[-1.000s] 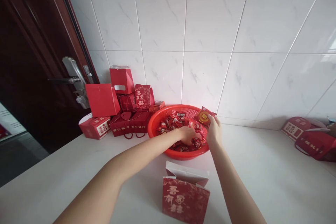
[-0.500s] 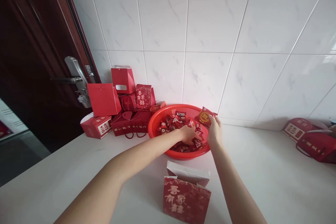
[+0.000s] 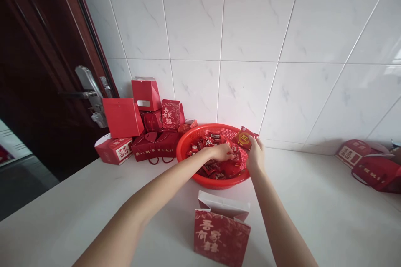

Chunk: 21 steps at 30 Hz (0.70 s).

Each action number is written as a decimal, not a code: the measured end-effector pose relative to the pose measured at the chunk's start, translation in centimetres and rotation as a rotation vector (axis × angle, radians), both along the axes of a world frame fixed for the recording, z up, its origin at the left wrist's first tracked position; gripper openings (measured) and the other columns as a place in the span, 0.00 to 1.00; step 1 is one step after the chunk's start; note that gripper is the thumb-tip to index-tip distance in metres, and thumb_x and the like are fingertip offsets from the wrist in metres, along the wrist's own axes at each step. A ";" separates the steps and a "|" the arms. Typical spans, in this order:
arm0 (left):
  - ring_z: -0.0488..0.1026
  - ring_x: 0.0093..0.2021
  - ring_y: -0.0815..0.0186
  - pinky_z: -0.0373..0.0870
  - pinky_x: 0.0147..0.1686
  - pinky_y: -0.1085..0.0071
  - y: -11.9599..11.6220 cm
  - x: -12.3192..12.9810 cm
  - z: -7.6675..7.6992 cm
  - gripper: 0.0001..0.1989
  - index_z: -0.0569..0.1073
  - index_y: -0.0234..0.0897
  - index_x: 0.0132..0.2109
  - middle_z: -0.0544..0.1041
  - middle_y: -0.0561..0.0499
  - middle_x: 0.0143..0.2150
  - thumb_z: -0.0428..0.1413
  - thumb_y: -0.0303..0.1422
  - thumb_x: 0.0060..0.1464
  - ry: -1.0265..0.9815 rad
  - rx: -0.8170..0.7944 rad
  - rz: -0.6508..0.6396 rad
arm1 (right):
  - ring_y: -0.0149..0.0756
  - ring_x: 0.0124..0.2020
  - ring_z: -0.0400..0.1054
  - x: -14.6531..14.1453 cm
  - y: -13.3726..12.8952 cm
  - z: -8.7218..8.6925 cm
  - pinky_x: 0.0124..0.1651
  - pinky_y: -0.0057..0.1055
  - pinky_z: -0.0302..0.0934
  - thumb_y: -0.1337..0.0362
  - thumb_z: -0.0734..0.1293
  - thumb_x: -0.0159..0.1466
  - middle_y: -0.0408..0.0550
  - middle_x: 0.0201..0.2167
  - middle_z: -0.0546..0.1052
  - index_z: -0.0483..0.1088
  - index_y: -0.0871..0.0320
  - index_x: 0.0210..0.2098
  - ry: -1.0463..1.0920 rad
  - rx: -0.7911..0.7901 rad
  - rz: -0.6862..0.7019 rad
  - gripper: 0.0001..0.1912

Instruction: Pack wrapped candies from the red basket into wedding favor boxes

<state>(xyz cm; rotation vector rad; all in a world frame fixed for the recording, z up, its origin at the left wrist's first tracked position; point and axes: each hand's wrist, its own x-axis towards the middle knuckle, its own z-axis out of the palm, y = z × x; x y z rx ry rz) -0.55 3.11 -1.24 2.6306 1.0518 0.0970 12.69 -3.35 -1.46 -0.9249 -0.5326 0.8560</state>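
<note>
A red plastic basket (image 3: 184,166) holds many small red wrapped candies (image 3: 203,144). Inside it, my left hand (image 3: 223,152) is among the candies with its fingers bent together; what they hold is too small to make out. At the basket's right rim, my right hand (image 3: 256,154) is closed on a red packet with a gold round print (image 3: 243,137). In front of the basket, between my forearms, stands an open-topped red paper box (image 3: 222,238) with white characters.
Several red gift boxes (image 3: 122,117) are stacked left of the basket, near a dark door (image 3: 34,41) with a metal handle. More red boxes (image 3: 376,171) lie at the far right. A white tiled wall (image 3: 250,21) rises behind the white table (image 3: 307,200).
My left hand has shifted slightly up and left within the basket, and its fingers have drawn together. My right hand keeps its hold on the packet.
</note>
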 end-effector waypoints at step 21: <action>0.76 0.45 0.61 0.73 0.53 0.60 -1.4 -2.5 1.1 0.19 0.84 0.41 0.48 0.75 0.48 0.43 0.69 0.25 0.47 -0.877 0.115 0.124 | 0.37 0.27 0.75 -0.4 -0.8 0.8 0.26 0.30 0.70 0.54 0.74 0.55 0.42 0.26 0.78 0.70 0.54 0.26 -0.102 -0.043 0.255 0.13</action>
